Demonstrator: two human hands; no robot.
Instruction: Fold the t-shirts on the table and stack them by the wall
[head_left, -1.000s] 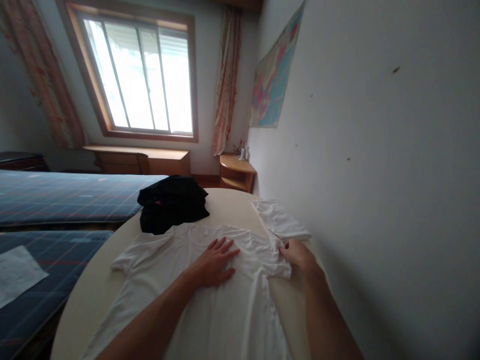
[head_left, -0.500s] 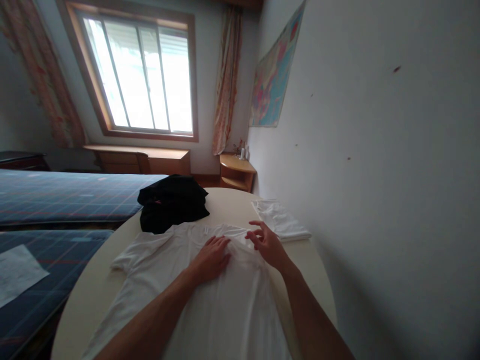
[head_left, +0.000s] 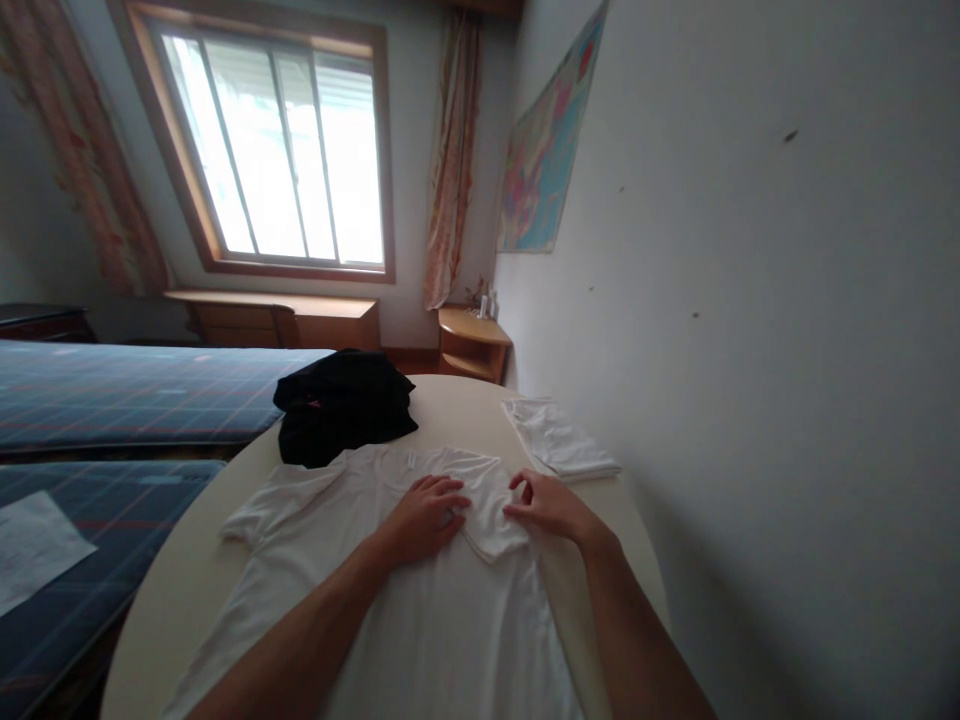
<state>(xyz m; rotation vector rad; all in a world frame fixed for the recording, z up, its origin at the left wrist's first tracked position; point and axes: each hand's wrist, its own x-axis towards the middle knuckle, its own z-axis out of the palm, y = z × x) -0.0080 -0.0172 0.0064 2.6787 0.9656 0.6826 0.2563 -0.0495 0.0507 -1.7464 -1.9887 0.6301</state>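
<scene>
A white T-shirt [head_left: 450, 620] lies spread on the round table, its neckline at the far end. The sleeve on the right [head_left: 495, 520] is folded inward over the shirt's body. My left hand [head_left: 424, 515] lies on the upper chest with its fingers spread, touching the inner side of that sleeve. Beside the folded right edge, my right hand [head_left: 555, 510] is open, its thumb and bent forefinger apart with no cloth visible between them. The sleeve on the left [head_left: 259, 510] stays stretched outward.
On the cream round table [head_left: 161, 590], black folded clothing [head_left: 345, 405] sits at the far left and a folded white garment [head_left: 559, 440] at the far right. A wall [head_left: 750, 400] runs close along the right. Plaid mattresses [head_left: 150, 395] stand at left, one bearing a paper sheet [head_left: 41, 550].
The right sleeve now lies flat and folded inward on the shirt. My right hand has moved slightly right and down to the shirt's edge. My left hand has barely shifted.
</scene>
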